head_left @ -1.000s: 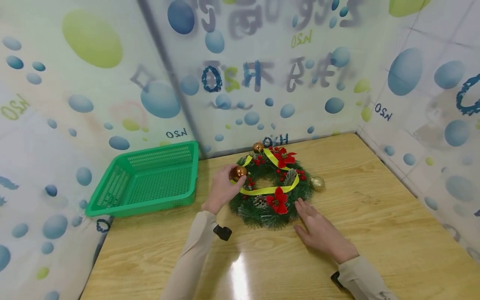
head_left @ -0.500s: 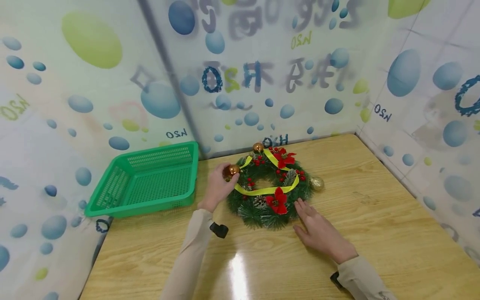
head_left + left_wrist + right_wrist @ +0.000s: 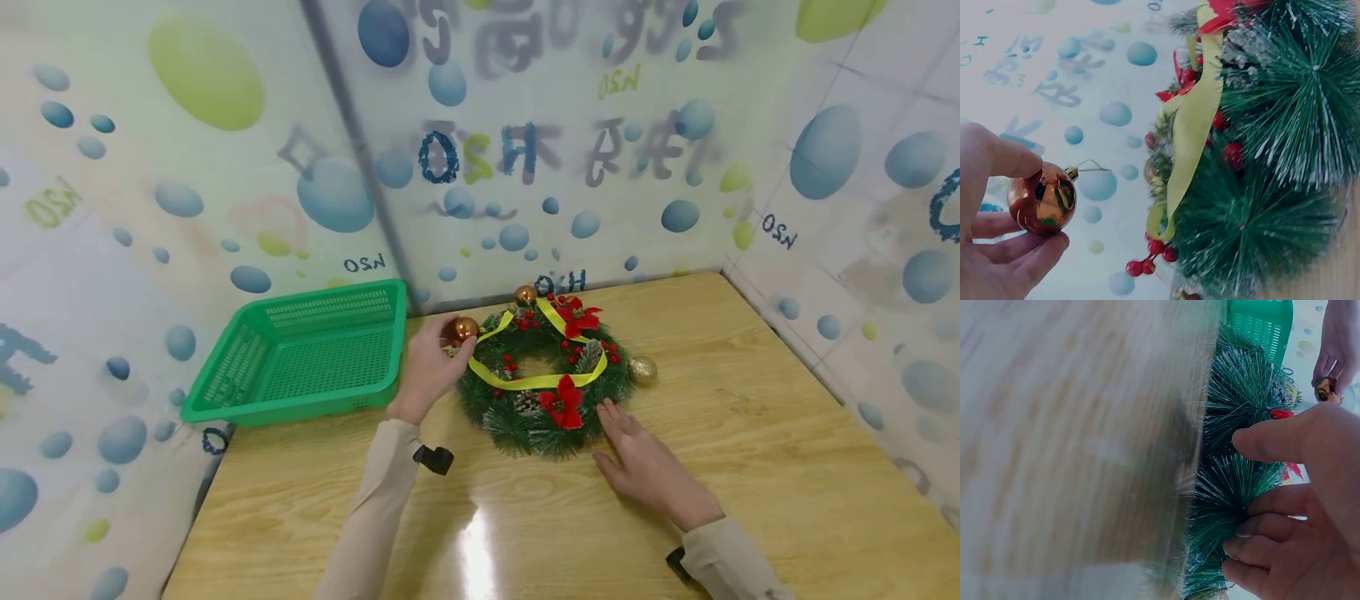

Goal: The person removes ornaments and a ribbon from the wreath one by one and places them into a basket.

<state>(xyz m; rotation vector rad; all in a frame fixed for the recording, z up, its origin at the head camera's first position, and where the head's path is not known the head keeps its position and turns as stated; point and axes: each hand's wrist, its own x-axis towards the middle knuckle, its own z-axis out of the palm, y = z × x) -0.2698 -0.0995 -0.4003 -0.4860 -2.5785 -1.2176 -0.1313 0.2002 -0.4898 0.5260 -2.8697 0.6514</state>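
A green Christmas wreath (image 3: 510,429) with red flowers, berries, pine cones and a yellow ribbon (image 3: 525,383) lies on the table. My left hand (image 3: 431,367) pinches a shiny copper bauble (image 3: 1044,203) between thumb and fingers, above the wreath's left side. From the bauble's cap, a thin wire loop (image 3: 1092,167) points toward the wreath, apart from it in the left wrist view. My right hand (image 3: 648,467) rests its fairly straight fingers against the wreath's right front edge; the right wrist view shows these fingers (image 3: 1260,550) along the green needles.
Left of the wreath stands a green plastic basket (image 3: 300,410) with mesh walls. Another copper bauble (image 3: 526,295) sits at the wreath's back, and a gold glittery one (image 3: 642,370) at its right. A patterned wall sheet (image 3: 480,242) closes off the table's back.
My left hand has drawn the copper bauble leftward and slightly back, away from the wreath's middle. My right hand keeps its place at the wreath. The head view has shifted a little.
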